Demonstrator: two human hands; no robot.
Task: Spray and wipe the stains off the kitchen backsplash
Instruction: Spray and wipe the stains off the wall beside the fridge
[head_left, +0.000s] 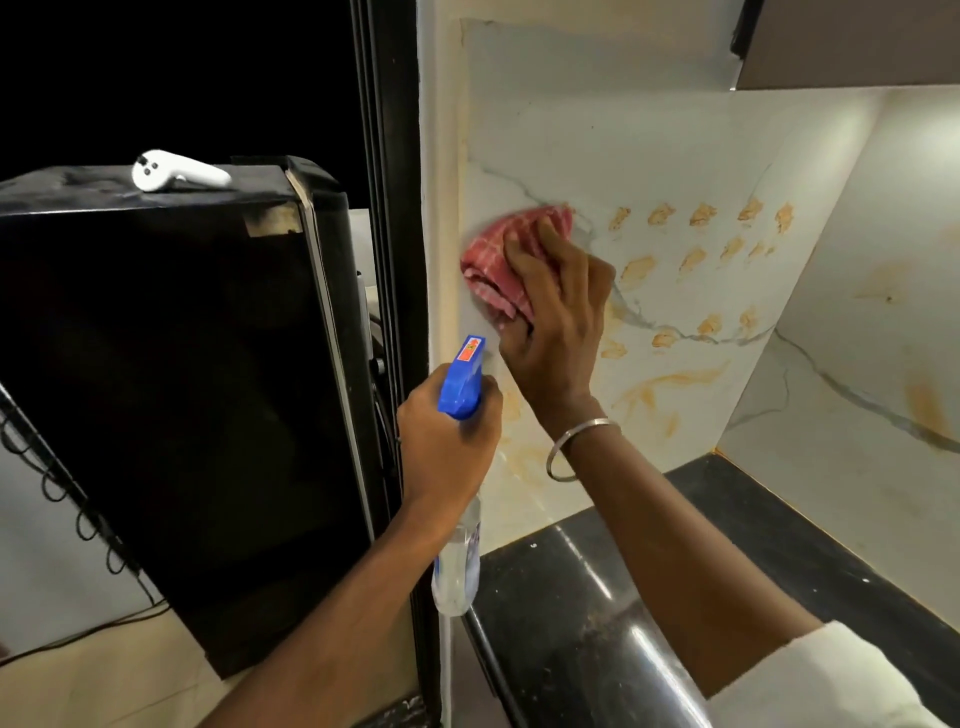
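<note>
- Right hand (550, 312) is pressing a red checked cloth (498, 260) flat against the backsplash (701, 130), with the fingers bent over the bunched fabric and grasping it.
- The cloth is sitting near the left edge of the marbled wall panel, and its upper edge is showing blurred.
- Orange stains (701, 214) are dotting the panel in rough rows to the right of the cloth; fainter orange smears are showing lower down, beside the right wrist.
- Left hand (447, 436) is clenching round the neck of a spray bottle (460, 566), just below and left of the right hand.
- The bottle's blue spray head (462, 382) is sticking up above the fist, its nozzle pointing toward the wall; the clear body is hanging down below the fist.
- A metal bangle (576, 447) is circling the right wrist, and a white sleeve (831, 675) is covering the upper right arm.
- A glossy black bench (597, 597) is running along the foot of the backsplash, under the right forearm.
- A tall black appliance (182, 389) is standing to the left, with a white controller (176, 171) lying on its top.
</note>
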